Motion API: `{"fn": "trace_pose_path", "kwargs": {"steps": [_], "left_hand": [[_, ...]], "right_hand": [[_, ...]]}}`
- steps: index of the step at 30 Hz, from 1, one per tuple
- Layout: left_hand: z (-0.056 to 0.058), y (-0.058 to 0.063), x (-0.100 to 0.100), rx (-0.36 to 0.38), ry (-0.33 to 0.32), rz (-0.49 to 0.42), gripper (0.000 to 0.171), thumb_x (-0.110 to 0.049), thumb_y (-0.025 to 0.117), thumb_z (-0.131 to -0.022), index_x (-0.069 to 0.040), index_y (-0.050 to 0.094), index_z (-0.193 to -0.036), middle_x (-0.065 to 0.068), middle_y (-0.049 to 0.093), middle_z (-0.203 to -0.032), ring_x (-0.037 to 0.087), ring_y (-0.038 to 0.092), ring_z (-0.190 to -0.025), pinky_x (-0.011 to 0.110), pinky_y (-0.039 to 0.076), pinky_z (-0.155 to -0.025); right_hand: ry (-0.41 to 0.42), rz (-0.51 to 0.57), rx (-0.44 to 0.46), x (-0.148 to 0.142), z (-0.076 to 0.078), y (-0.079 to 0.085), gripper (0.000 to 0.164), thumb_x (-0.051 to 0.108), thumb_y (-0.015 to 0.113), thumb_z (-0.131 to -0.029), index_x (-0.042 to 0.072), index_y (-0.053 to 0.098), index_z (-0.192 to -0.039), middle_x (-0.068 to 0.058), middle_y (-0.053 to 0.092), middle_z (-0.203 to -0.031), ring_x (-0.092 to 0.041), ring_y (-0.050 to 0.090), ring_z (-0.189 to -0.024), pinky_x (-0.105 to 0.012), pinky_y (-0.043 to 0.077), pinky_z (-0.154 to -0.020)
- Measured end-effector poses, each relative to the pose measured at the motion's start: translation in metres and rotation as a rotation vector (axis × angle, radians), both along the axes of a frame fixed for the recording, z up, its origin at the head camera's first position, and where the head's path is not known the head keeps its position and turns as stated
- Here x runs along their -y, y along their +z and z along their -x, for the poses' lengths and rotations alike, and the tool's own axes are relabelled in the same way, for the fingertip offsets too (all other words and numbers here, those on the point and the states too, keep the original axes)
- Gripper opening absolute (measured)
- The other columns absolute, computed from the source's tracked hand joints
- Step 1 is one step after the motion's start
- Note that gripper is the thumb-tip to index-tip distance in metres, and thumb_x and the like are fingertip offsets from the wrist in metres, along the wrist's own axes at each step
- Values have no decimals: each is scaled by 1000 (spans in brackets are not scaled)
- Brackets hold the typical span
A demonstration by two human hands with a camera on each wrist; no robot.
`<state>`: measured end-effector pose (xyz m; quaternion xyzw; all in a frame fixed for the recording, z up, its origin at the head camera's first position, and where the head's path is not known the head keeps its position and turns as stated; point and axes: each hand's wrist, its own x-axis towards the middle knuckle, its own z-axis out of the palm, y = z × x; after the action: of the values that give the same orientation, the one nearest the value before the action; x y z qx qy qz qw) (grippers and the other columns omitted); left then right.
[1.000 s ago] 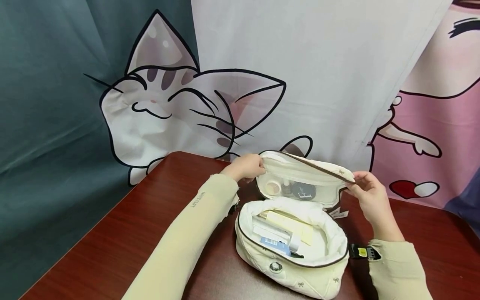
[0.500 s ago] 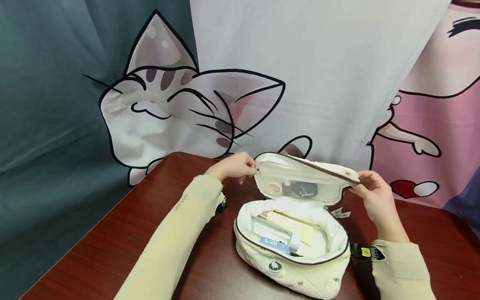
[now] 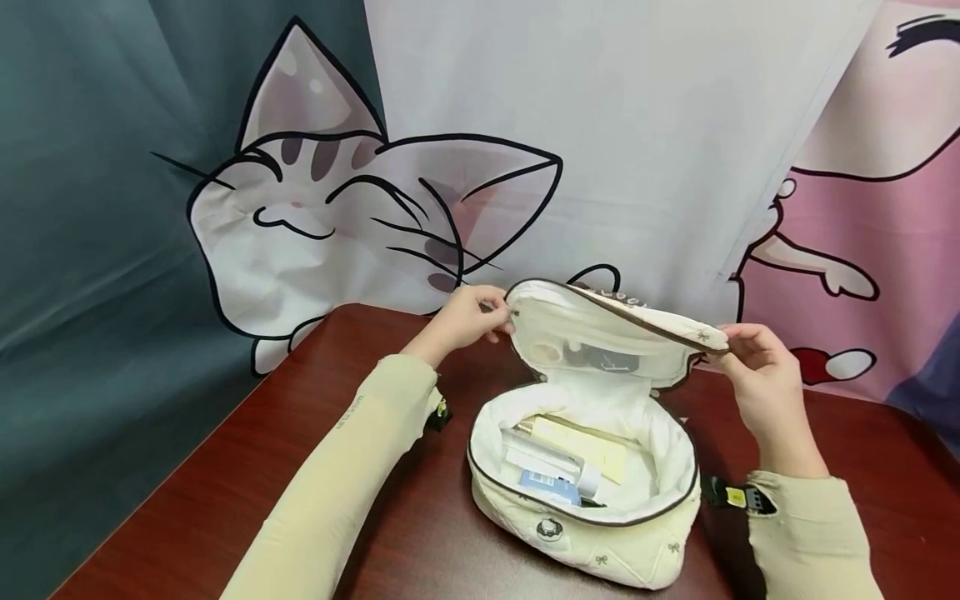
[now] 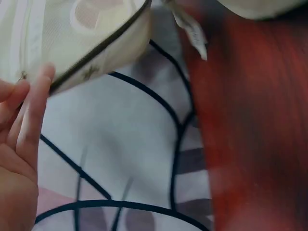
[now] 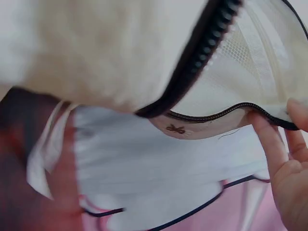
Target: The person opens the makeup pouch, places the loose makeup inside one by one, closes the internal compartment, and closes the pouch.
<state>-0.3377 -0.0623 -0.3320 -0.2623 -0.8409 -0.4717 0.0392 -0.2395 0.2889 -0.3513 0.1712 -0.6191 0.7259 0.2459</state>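
Note:
A cream quilted cosmetic bag (image 3: 630,546) stands unzipped on the table, its lid (image 3: 570,321) raised at the back. My left hand (image 3: 472,315) pinches the lid's left edge; in the left wrist view its fingertips (image 4: 47,72) touch the dark-trimmed rim. On the other side my right hand (image 3: 768,379) holds the right corner between thumb and fingers, as the right wrist view also shows. Behind the lid's mesh pocket sit a beige round item (image 3: 550,353) and a dark round one (image 3: 611,359). Inside the bag lie a yellow packet (image 3: 588,446), a clear white-capped bottle (image 3: 540,454) and a blue-labelled item (image 3: 551,486).
The bag rests on a reddish-brown wooden table (image 3: 300,433), whose left edge runs diagonally. A white cloth with a cartoon cat (image 3: 322,200) hangs right behind it. White fabric tags (image 5: 48,149) hang near the bag's hinge in the right wrist view.
The lid has been lifted a little higher and tips more toward the bag's opening. Both hands rose with it; the left hand also shifted slightly left along the lid's edge.

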Motion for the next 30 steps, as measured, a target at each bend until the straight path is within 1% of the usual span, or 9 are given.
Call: {"fn": "trace_pose_path", "kwargs": {"steps": [4,7,9,15,19,21,25,27,30], "left_hand": [[-18,7,7,-270,-43,-70,16,-4,57,-84,-3,65,-71,11,59,-116,18,63,-82,25,50,-68],[-38,4,21,-513,-136,-2,14,1,57,-80,-4,60,-67,9,60,-110,17,59,-88,24,48,-70],[-52,-3,32,-646,-195,91,11,0,58,-77,-7,60,-69,6,59,-108,14,58,-86,21,47,-68],[-87,-35,54,-869,-356,329,6,-5,59,-76,-9,63,-75,3,56,-108,9,57,-74,18,48,-66],[-98,-53,54,-983,-417,457,8,-4,59,-75,-10,58,-70,3,55,-106,13,57,-80,22,49,-68],[-99,-60,54,-1012,-438,505,10,-4,60,-74,-11,58,-68,3,55,-105,13,57,-83,22,48,-71],[-100,-69,53,-1003,-465,580,11,-9,64,-75,-15,60,-66,0,55,-102,11,56,-82,22,47,-72],[-100,-65,54,-898,-475,575,13,-12,62,-75,-18,60,-64,-4,56,-100,7,55,-79,21,45,-70],[-93,-45,55,-580,-447,439,17,-8,56,-73,-20,59,-61,-8,59,-91,5,55,-75,21,45,-67]], "right_hand": [[143,5,-218,3,-17,11,15,-28,50,-79,-18,54,-90,-16,62,-100,-25,59,-103,-23,48,-81],[270,-91,-363,1,-31,11,6,-25,53,-79,-22,52,-84,-22,59,-100,-31,57,-105,-25,47,-85],[290,-221,-410,0,-41,8,2,-18,58,-81,-18,56,-81,-22,60,-99,-29,57,-106,-24,46,-86],[340,-582,-445,-5,-63,-7,6,-4,61,-86,-1,66,-83,-15,60,-97,-18,56,-106,-19,43,-89],[282,-773,-441,-7,-73,-21,38,-24,62,-65,11,66,-81,-7,60,-93,-12,56,-101,-14,42,-86],[213,-901,-436,-6,-77,-29,54,-27,58,-51,19,64,-78,-2,59,-92,-9,55,-97,-12,41,-81],[155,-1103,-397,-6,-80,-41,58,-21,68,-50,29,62,-79,6,57,-93,-8,49,-92,-9,36,-78],[234,-1127,-328,-12,-79,-39,56,-18,71,-55,26,64,-88,5,58,-96,-9,49,-95,-10,34,-81],[341,-1115,-101,-29,-67,-24,43,-7,71,-72,19,63,-105,3,61,-105,-8,53,-101,-13,38,-85]]}}
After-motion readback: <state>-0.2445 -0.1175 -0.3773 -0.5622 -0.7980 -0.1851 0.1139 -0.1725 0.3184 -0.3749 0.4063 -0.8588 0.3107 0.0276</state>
